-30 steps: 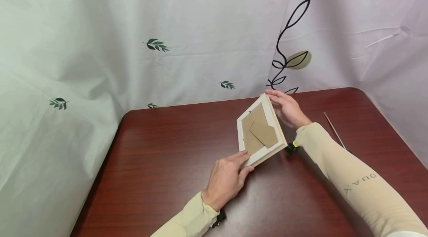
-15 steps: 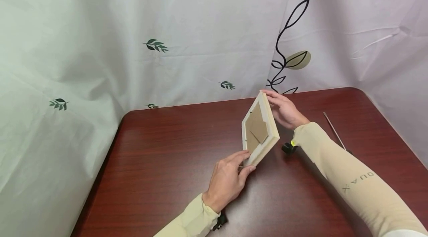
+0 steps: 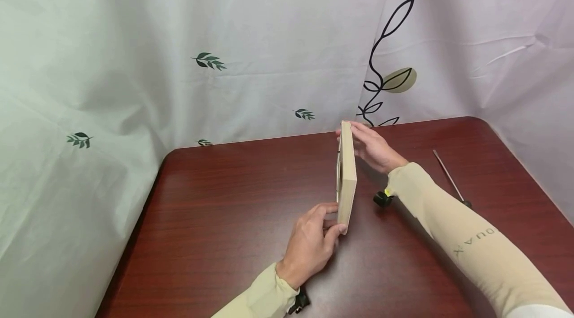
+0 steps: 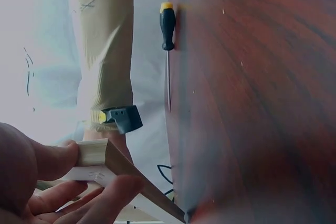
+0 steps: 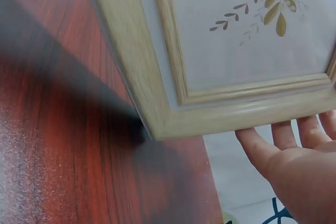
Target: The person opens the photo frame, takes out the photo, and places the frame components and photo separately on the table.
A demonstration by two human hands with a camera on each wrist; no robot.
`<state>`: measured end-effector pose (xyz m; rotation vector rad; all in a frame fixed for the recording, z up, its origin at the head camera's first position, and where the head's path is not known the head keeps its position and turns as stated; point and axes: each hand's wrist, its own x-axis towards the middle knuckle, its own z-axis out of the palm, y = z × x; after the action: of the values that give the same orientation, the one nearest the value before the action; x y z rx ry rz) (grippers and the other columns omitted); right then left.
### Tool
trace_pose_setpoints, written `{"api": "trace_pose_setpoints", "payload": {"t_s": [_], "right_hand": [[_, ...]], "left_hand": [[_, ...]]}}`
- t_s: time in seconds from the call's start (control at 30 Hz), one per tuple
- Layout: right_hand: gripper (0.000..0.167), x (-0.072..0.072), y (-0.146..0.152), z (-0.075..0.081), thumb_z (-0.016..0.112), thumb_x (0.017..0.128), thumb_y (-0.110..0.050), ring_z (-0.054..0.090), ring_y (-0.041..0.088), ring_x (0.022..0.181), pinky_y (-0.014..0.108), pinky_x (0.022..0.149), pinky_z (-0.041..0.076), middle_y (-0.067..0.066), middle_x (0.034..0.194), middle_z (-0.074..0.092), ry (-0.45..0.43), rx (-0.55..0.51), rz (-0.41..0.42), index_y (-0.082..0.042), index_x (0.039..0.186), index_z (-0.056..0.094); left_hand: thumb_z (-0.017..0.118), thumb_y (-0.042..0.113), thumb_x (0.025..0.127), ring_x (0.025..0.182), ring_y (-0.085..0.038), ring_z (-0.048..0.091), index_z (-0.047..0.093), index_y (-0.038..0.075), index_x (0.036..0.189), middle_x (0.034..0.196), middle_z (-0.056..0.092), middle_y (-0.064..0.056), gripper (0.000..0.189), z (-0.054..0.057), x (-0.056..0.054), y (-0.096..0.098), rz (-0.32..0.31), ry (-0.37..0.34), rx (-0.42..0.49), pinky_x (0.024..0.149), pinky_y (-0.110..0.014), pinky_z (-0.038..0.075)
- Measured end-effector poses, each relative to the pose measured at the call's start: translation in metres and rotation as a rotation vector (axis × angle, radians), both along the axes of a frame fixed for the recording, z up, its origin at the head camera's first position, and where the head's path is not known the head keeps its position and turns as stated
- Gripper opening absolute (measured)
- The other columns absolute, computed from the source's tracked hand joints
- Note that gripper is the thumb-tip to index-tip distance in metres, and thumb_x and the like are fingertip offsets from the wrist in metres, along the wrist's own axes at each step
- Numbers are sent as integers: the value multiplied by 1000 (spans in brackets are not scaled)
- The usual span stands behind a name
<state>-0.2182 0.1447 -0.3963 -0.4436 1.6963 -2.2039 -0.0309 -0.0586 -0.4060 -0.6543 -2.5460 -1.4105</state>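
A picture frame point(image 3: 348, 178) (floral print point(image 5: 281, 17) inside) is on edge over the table point(image 3: 215, 208); the left hand point(image 3: 309, 245) pinches its near end between thumb and fingers, the right hand point(image 3: 377, 148) grips the far edge, fingers curled.

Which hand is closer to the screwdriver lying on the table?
The right. The right hand, holding the far end of the picture frame, is left of the screwdriver; the left hand, gripping the near end, is farther left and lower in the head view.

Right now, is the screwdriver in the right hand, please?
No, the screwdriver lies on the table while the right hand holds the frame.
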Motion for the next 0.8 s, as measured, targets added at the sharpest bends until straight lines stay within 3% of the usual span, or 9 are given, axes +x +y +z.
{"api": "trace_pose_setpoints", "payload": {"t_s": [0.1, 0.27, 0.43, 0.57, 0.8], "right_hand": [[42, 0, -2, 1, 40, 109, -35, 58, 13, 118, 27, 96, 50, -3, 123, 62, 7, 51, -2, -8, 141, 47], [54, 0, -2, 1, 36, 110, -35, 57, 13, 123, 30, 106, 45, 2, 130, 57, 28, 89, 28, -3, 153, 33], [53, -1, -2, -2, 38, 110, -23, 57, 11, 122, 32, 114, 37, 4, 130, 55, 52, 113, 46, -4, 158, 23], [52, -1, -1, -4, 36, 110, -17, 56, 9, 120, 36, 116, 33, 1, 127, 55, 66, 127, 38, -2, 158, 22], [51, -2, 0, -3, 36, 110, -13, 50, 14, 122, 49, 117, 29, 11, 141, 45, 47, 228, 22, -9, 159, 25]], "left_hand": [[73, 8, 92, 87, -4, 72, 62, 2, 119, 112, 67, -8, 30, 0, 1, 1, -3, -23, 16, 65, -8, 52], [70, 9, 95, 90, -9, 73, 62, 1, 120, 110, 66, -10, 28, 1, 1, 1, -3, -79, 55, 66, -10, 53], [69, 13, 96, 92, -10, 73, 61, 0, 121, 111, 65, -12, 29, 3, 1, 0, 0, -127, 83, 66, -13, 55], [70, 17, 95, 86, -8, 73, 60, 1, 123, 103, 73, -11, 34, 3, 1, -1, 11, -166, 75, 64, -14, 55], [75, 20, 91, 82, -2, 68, 60, 3, 121, 101, 74, -6, 37, 1, -2, -4, 50, -122, 36, 70, -18, 56]]}}
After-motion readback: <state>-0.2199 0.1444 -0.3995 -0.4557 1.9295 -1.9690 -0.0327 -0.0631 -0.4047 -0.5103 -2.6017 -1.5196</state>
